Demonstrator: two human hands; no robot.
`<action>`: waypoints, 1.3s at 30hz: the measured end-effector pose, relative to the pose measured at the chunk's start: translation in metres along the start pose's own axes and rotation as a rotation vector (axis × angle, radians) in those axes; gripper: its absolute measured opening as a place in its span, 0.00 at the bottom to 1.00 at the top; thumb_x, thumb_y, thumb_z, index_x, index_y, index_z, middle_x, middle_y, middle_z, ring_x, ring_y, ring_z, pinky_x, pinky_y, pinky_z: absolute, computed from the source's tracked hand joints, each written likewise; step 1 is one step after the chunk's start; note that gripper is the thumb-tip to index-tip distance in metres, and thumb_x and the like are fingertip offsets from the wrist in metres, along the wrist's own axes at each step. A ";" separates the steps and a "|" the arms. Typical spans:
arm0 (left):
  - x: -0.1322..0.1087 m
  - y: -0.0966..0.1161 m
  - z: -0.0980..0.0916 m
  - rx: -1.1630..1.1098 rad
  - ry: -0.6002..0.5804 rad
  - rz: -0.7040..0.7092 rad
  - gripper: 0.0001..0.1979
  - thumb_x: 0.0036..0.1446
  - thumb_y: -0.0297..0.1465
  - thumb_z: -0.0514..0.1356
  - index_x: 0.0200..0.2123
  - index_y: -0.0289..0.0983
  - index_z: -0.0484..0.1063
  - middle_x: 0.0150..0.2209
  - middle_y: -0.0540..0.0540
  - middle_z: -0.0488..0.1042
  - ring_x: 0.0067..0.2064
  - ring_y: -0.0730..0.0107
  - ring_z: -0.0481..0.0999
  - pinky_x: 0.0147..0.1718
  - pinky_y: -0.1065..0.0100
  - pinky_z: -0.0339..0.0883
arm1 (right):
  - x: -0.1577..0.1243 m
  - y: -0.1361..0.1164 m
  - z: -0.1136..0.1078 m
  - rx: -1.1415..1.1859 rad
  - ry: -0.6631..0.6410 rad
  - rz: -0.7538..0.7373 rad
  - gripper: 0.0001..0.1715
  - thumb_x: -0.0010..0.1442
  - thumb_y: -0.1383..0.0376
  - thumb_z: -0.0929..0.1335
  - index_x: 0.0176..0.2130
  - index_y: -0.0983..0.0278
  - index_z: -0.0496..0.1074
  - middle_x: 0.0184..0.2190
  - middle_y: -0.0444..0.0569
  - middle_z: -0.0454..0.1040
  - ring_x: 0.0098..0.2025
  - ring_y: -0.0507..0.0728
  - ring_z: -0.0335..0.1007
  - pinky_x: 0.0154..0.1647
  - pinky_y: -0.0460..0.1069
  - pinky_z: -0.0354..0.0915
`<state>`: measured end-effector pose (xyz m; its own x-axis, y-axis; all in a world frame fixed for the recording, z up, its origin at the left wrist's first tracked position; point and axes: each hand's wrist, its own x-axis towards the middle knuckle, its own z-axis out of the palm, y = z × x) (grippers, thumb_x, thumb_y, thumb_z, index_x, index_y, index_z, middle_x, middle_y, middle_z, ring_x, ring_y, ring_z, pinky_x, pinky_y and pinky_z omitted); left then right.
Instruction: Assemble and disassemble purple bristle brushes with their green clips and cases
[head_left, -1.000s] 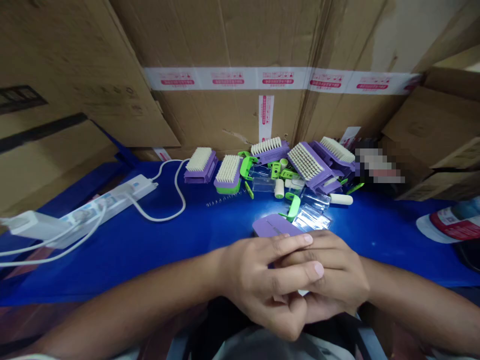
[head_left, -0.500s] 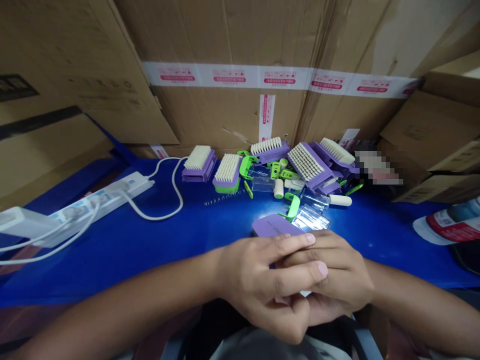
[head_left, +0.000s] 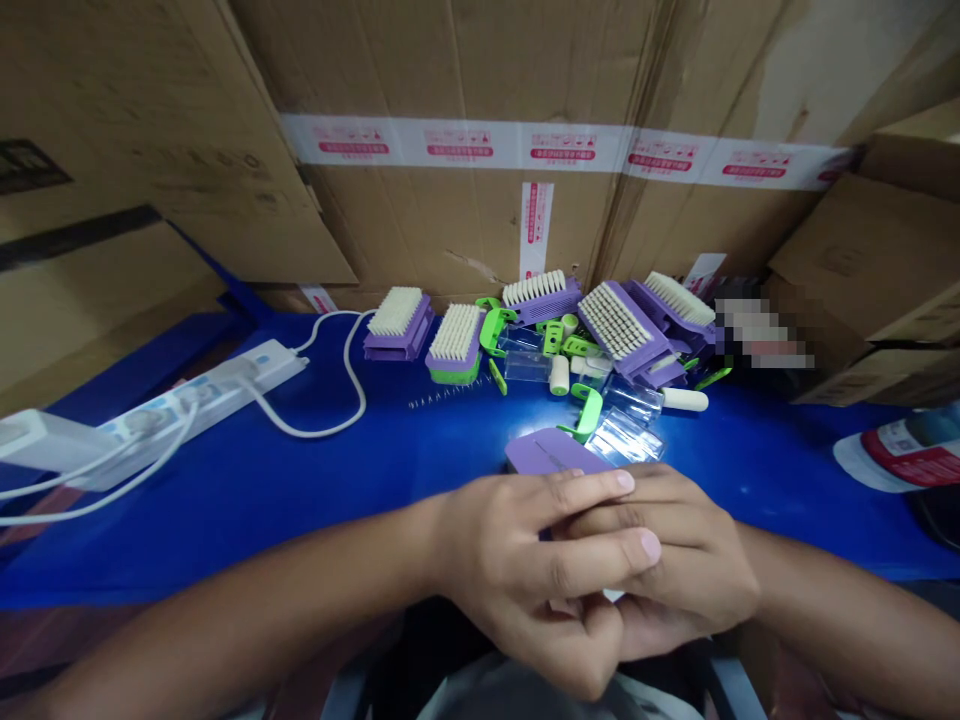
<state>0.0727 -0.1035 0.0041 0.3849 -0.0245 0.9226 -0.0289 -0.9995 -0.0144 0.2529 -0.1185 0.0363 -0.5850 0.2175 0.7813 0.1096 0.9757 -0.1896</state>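
Note:
My left hand (head_left: 525,570) lies over my right hand (head_left: 690,570) at the near edge of the blue table (head_left: 300,480), fingers closed around each other. A small white piece (head_left: 611,596) peeks out between them; what it is stays hidden. Just beyond my fingertips lies a flat purple brush body (head_left: 551,452). Farther back sits a heap of purple brushes with cream bristles (head_left: 619,320), green clips (head_left: 495,330), clear plastic cases (head_left: 622,437) and white cylinders (head_left: 684,399). Two more brushes (head_left: 397,322) (head_left: 455,343) stand apart at the left of the heap.
A white power strip (head_left: 187,395) with white cables (head_left: 330,400) runs along the left of the table. Taped cardboard boxes (head_left: 487,120) wall in the back and both sides. A thin metal spring (head_left: 446,398) lies mid-table. A white and red package (head_left: 907,450) sits at the right edge.
My hands stay clasped in the same place; the left fingers have slid slightly to the right over the right hand. The view has shifted a little.

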 end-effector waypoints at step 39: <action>-0.001 0.003 0.003 -0.004 0.032 -0.006 0.04 0.49 0.26 0.63 0.28 0.40 0.70 0.48 0.45 0.76 0.53 0.59 0.80 0.60 0.55 0.79 | 0.001 -0.002 0.001 0.029 0.024 0.028 0.14 0.70 0.61 0.69 0.36 0.68 0.78 0.30 0.48 0.82 0.34 0.52 0.83 0.45 0.46 0.80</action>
<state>0.0750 -0.1067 0.0018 0.3550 -0.0173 0.9347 -0.0299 -0.9995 -0.0071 0.2518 -0.1198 0.0368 -0.5624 0.2452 0.7896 0.1017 0.9683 -0.2283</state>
